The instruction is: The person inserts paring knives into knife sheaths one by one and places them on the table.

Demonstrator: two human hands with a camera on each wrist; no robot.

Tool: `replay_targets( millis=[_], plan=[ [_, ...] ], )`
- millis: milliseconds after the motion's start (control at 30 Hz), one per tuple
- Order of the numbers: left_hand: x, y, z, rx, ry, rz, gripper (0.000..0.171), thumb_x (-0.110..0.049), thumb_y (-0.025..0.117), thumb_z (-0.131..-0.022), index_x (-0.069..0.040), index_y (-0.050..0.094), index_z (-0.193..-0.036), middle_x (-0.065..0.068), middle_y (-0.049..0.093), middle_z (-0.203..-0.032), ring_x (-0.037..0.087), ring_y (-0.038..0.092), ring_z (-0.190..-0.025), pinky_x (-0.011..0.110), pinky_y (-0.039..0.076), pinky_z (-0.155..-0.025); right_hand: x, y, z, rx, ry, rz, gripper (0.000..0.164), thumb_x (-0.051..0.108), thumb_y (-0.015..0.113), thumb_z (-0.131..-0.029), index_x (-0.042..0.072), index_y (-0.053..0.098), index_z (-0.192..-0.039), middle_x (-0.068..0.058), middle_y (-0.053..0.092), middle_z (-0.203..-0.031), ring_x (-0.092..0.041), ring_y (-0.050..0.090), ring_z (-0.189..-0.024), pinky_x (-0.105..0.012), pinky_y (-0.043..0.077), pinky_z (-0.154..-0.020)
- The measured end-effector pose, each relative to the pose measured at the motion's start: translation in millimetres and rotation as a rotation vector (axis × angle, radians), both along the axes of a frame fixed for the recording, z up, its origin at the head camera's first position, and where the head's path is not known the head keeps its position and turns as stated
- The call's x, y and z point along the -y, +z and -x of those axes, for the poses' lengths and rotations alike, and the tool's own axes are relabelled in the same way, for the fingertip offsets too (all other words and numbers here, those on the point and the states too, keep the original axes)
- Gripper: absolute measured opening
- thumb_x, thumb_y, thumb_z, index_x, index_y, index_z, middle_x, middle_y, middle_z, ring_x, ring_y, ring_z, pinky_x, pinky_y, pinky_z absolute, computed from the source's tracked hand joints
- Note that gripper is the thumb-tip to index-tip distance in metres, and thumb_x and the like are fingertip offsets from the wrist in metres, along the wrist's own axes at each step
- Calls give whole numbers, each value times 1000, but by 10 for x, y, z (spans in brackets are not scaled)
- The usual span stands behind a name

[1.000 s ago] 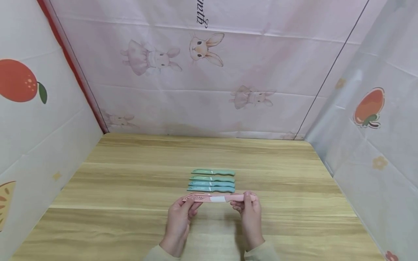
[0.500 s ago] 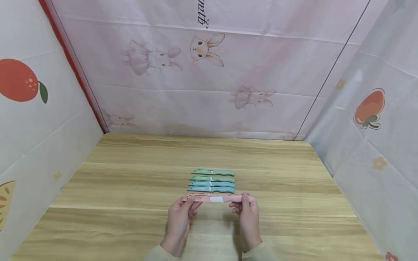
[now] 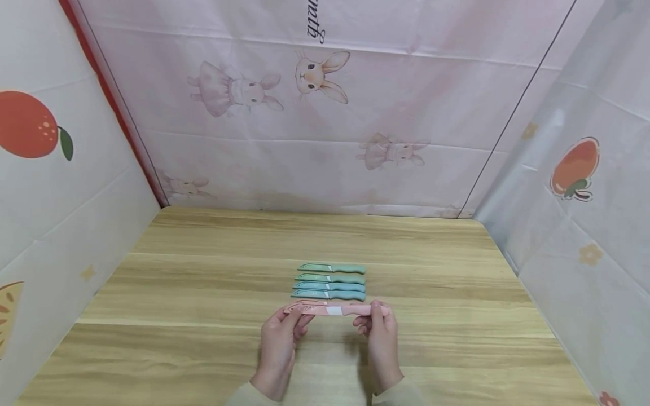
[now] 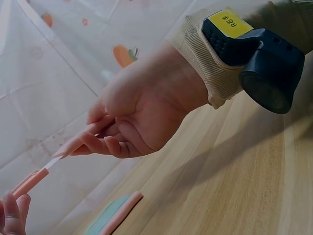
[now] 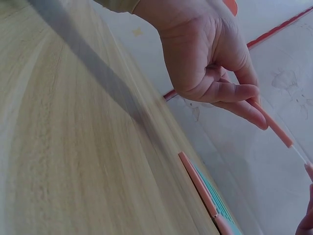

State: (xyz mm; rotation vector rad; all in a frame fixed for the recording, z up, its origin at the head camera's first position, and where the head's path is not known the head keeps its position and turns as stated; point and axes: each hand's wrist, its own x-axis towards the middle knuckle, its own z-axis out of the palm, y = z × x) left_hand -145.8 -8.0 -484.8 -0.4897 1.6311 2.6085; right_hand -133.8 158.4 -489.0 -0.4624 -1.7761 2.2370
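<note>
A pink paring knife (image 3: 358, 309) is held level above the table between both hands. My left hand (image 3: 276, 344) pinches its pink sheath (image 3: 319, 310), thumb on top. The handle is between the thumb and curled fingers of my right hand (image 3: 383, 344). Between sheath and handle a short white stretch of blade (image 3: 333, 310) shows; the rest of the blade is inside the sheath. Just beyond lies a row of sheathed knives, two blue (image 3: 347, 295) and two green (image 3: 347, 269), handles to the right. A second pink knife (image 5: 198, 183) lies at the row's near side in the right wrist view.
The wood-grain table (image 3: 203, 349) extends around the hands. Printed sheets rise along its back (image 3: 284, 169) and both sides. A dark camera (image 4: 269, 73) sits on the right sleeve in the left wrist view.
My right hand has moved left with the handle, and the bare stretch of blade has become shorter. The left hand and the sheath have stayed in place.
</note>
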Motion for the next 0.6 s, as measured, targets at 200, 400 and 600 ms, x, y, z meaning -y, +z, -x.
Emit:
replay_targets(
  millis=[200,400,600],
  plan=[
    [-14,-7,6,-8,12,5,31,-9,56,-94,13,52,-115,15,69,-94,16,69,-79,17,52,-54,21,-21,4,-24,-6,6,22,19,36,-102,-2,43,-99,-3,58,-74,-9,53,-59,-16,44,-51],
    [-18,-9,-3,-19,7,23,30,-7,55,-94,14,52,-115,16,69,-92,17,69,-79,17,52,-54,17,-30,5,-15,-11,11,23,18,36,-102,-3,44,-99,-4,56,-77,-9,54,-60,-17,46,-52],
    [-10,-11,0,-15,5,24,31,-9,55,-94,13,51,-116,16,69,-94,16,69,-80,17,52,-55,17,-28,10,9,-7,11,24,19,36,-102,-2,45,-99,-3,57,-79,-9,55,-62,-18,47,-54]
  ],
)
